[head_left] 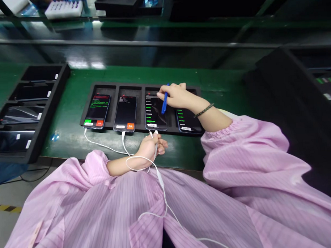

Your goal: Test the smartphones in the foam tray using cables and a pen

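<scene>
Your left hand (148, 148) is closed on white cables (160, 178) at the near edge of the third phone (154, 117) from the left. Two plugs (156, 132) show there; whether either is seated cannot be determined. Your right hand (178, 96) grips a blue pen (164, 106) above the right side of that phone, its lower end pointing near.

The third phone lies screen up in the dark tray (141, 112), between the second phone (125, 112) and the fourth phone (188, 121). The first phone (99, 108) and the second each have a lead at the near edge; none is visible on the fourth.

The step in hand appears to be cable connection at the third phone. The next move would call for aligning the plug squarely with the port, holding the pen clear of the screen.
</scene>
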Demonstrator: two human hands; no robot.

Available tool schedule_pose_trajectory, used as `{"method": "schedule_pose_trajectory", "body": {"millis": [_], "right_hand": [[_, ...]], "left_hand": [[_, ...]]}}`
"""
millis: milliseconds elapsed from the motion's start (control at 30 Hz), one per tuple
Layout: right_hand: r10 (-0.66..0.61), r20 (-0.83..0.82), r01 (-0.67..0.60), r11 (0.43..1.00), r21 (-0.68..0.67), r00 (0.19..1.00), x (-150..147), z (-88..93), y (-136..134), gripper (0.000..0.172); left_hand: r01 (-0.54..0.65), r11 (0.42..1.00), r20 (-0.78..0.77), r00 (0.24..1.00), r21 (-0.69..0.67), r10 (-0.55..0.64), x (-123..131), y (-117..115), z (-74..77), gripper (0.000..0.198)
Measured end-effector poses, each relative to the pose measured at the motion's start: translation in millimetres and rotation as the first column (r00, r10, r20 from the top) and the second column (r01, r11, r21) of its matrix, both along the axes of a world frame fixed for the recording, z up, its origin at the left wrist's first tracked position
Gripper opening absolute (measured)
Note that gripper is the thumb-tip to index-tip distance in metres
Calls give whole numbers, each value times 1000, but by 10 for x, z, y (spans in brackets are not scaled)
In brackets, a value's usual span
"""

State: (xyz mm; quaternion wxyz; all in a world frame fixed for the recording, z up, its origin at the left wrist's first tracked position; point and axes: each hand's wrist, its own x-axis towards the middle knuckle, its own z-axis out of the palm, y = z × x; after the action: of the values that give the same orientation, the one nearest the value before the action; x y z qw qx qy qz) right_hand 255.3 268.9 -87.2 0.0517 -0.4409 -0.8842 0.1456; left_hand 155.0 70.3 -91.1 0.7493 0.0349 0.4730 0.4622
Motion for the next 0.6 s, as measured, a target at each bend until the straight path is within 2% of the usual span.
{"method": "schedule_pose_trajectory", "body": {"millis": [133, 267, 433, 600], "right_hand": [[50, -6, -50, 996, -73, 999, 25, 37, -10, 58], [58, 55, -54, 996, -67, 997, 32, 54, -37, 80], [28, 102, -22, 998, -57, 994, 3, 39, -75, 84], [23, 42, -20, 997, -80, 999, 0, 31, -65, 78]], "left_hand": [[-11, 1000, 14, 1000, -4, 11, -2, 10, -11, 25], [-18, 1000, 17, 1000, -13, 18, 3, 10, -10, 27], [-23, 1000, 36, 999, -14, 24, -4, 19, 16, 29], [-28, 1000, 60, 998, -14, 29, -13, 34, 8, 31]]}}
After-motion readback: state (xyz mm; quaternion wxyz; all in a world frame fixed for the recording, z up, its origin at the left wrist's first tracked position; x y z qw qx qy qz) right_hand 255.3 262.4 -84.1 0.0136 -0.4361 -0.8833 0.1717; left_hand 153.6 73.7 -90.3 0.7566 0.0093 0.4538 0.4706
